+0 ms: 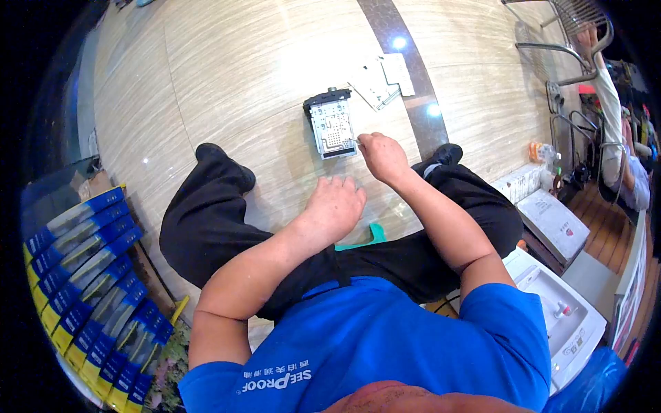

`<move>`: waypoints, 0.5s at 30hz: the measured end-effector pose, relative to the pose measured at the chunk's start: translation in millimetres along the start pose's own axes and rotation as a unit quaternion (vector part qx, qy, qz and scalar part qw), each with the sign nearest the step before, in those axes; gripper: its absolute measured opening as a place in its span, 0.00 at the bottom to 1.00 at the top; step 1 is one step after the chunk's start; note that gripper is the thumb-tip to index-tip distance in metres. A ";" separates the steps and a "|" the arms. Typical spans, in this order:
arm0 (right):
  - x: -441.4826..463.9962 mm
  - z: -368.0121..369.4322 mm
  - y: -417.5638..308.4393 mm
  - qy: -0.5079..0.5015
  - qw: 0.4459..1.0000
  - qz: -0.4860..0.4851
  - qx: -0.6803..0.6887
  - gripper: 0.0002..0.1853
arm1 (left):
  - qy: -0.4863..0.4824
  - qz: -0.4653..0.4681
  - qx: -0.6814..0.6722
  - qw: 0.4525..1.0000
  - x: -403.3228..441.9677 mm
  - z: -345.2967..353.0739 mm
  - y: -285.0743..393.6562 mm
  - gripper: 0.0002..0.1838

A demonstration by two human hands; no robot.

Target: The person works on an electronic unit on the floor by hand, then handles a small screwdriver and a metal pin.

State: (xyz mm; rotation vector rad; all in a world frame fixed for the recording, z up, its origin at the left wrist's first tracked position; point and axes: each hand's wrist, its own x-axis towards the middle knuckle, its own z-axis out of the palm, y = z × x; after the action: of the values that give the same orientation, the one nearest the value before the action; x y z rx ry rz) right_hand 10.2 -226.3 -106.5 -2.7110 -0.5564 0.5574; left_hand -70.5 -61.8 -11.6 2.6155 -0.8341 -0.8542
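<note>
A metal electronic unit with a black front part (332, 125) lies on the tiled floor before me, its perforated metal face up. My right hand (384, 157) is at the unit's lower right corner, its fingers pinched on a small, thin metal item too small to name. My left hand (337, 205) hangs just below the unit, back up, fingers curled down and their tips hidden; whether it holds anything cannot be seen. Up and to the right lie flat metal plates (376, 84) on the floor. A green object (375, 235) shows between my legs.
Blue and yellow packages (89, 275) stand in rows at the left. On the right are a metal chair (575, 41), a white box (553, 224), a white basin (564, 306) and a bottle (540, 152). Another person's arm (607, 96) shows at the far right.
</note>
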 end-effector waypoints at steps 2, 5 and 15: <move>-0.3 -3.3 -3.1 0.002 1.000 -0.006 0.011 0.09 | -0.005 -0.001 -0.008 1.000 -0.5 -2.7 -0.3 0.18; -0.8 -4.6 -4.2 0.021 0.999 -0.017 0.022 0.12 | -0.012 -0.002 -0.001 1.000 0.5 -1.7 0.0 0.18; 3.2 1.8 -0.7 0.023 0.999 -0.023 0.027 0.10 | 0.011 0.009 0.035 0.999 1.2 -0.1 -1.2 0.16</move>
State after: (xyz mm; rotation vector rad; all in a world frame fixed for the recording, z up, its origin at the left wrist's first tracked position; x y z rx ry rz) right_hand 11.9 -223.9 -108.8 -2.6452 -0.5813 0.4894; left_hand -69.0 -61.5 -12.6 2.6688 -0.8958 -0.8040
